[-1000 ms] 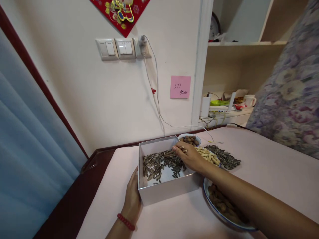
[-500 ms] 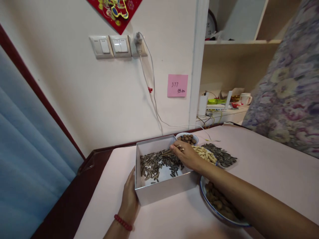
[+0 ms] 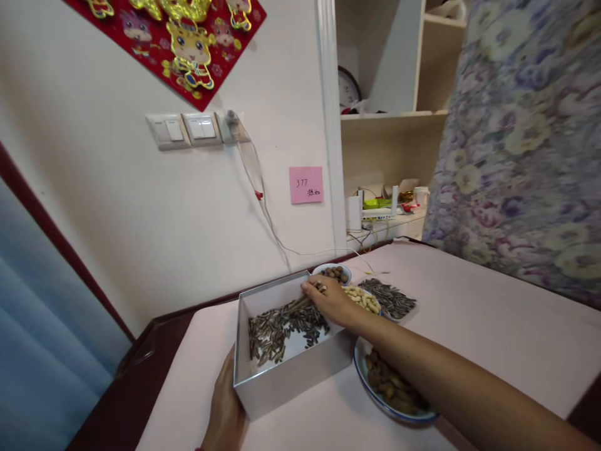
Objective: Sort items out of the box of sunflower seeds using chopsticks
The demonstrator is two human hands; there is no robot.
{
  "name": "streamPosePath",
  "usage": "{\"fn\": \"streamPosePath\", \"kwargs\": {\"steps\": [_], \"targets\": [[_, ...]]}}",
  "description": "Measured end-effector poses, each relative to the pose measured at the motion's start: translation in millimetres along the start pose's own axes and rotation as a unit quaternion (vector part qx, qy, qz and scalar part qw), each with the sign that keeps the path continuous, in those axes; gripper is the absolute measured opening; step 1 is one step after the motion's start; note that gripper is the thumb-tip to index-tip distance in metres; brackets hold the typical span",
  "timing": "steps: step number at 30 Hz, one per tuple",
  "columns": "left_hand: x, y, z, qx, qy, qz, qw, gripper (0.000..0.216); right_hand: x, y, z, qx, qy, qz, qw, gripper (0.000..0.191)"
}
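Observation:
An open silver-white box (image 3: 300, 382) sits on the table, with sunflower seeds (image 3: 270, 338) spread over its floor. My left hand (image 3: 225, 401) is curled against the box's left side, its fingers partly hidden behind the wall. Above the box's right part, my right hand (image 3: 326, 297) is closed around thin brown sticks that look like chopsticks (image 3: 299, 304), slanting down toward the seeds. Behind that hand is a bowl of peanuts (image 3: 365, 300). My right forearm passes over a blue-rimmed bowl (image 3: 375, 401) of brown, elongated pieces, covering part of it.
A small bowl of round brown nuts (image 3: 334, 273) stands by the wall. More sunflower seeds (image 3: 389, 297) lie to the right of the peanuts. A white cable (image 3: 323, 252) trails from the wall socket onto the table. A floral curtain (image 3: 516, 156) hangs at right.
The view has shifted right and up, so the box and bowls appear farther left. My left hand stays at the box. My right hand still grips the sticks over the seeds.

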State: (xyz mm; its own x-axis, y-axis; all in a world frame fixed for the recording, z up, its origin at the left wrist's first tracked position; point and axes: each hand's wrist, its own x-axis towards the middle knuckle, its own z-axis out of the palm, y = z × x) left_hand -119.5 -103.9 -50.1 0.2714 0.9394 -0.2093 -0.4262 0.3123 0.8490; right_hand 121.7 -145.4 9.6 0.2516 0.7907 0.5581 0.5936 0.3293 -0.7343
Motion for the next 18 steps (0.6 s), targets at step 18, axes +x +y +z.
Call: {"fn": "streamPosePath", "kwargs": {"steps": [18], "targets": [[6, -5, -9, 0.010, 0.005, 0.025, 1.000, 0.043, -73, 5, -178, 0.056, 0.311, 0.086, 0.945, 0.044]]}}
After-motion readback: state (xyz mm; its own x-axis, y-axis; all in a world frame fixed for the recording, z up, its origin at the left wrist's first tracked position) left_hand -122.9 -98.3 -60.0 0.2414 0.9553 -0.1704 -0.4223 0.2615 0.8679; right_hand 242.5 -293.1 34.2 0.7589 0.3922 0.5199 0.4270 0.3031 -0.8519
